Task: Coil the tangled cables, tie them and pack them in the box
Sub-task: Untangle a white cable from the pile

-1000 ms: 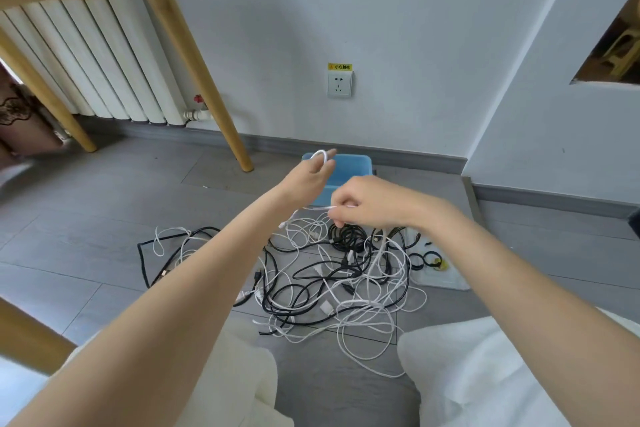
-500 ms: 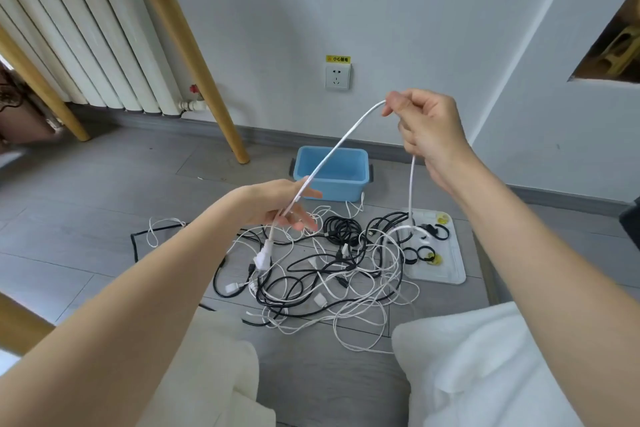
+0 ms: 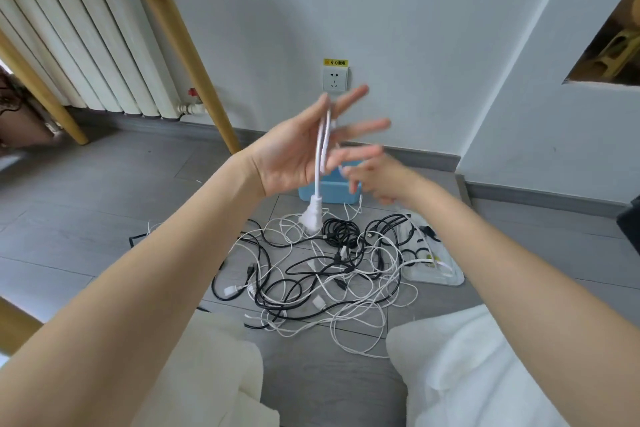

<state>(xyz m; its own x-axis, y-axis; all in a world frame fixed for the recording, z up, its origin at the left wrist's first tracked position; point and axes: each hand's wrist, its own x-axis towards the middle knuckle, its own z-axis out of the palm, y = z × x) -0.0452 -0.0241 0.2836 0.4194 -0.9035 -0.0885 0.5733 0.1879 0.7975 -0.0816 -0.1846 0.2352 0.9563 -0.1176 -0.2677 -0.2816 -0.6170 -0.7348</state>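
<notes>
the task looks barely begun: the pile (image 3: 322, 270) of black and white cables lies tangled on the floor, and the blue box (image 3: 329, 191) behind it shows nothing packed. the left hand (image 3: 301, 152), fingers spread, has a white cable (image 3: 320, 149) looped over it, plug (image 3: 311, 217) dangling above the pile. the right hand (image 3: 377, 177) is blurred just beside it; its grip cannot be told.

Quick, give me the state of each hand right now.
Left hand: fingers spread straight, white power cable looped over them, plug dangling.
Right hand: blurred, cannot tell.
</notes>
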